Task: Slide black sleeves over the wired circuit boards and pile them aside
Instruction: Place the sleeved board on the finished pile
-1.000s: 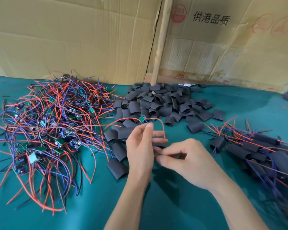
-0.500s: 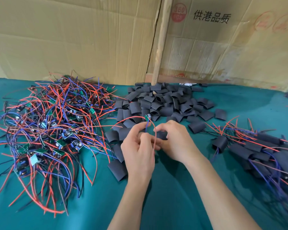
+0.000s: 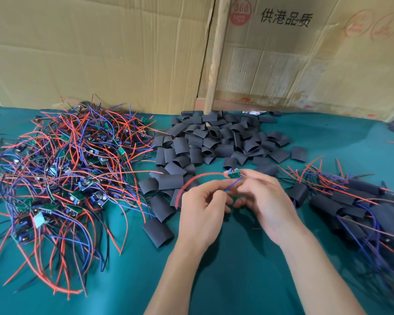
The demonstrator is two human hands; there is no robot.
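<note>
Nearest, both hands met above the green tabletop [image 3: 214,280]. The left hand [image 3: 203,214] had its grip pinched on the blue wire [image 3: 232,185] of one circuit board [image 3: 234,174], and the right hand [image 3: 266,203] pinched that small green board at its fingertips; no sleeve was on it yet. To the right lay the pile of sleeved boards [image 3: 355,201], the finished share. To the left sprawled a larger tangle of bare wired boards [image 3: 66,169]. Farther back sat the heap of loose black sleeves [image 3: 214,142]. Judging by the piles, most work remained.
</note>
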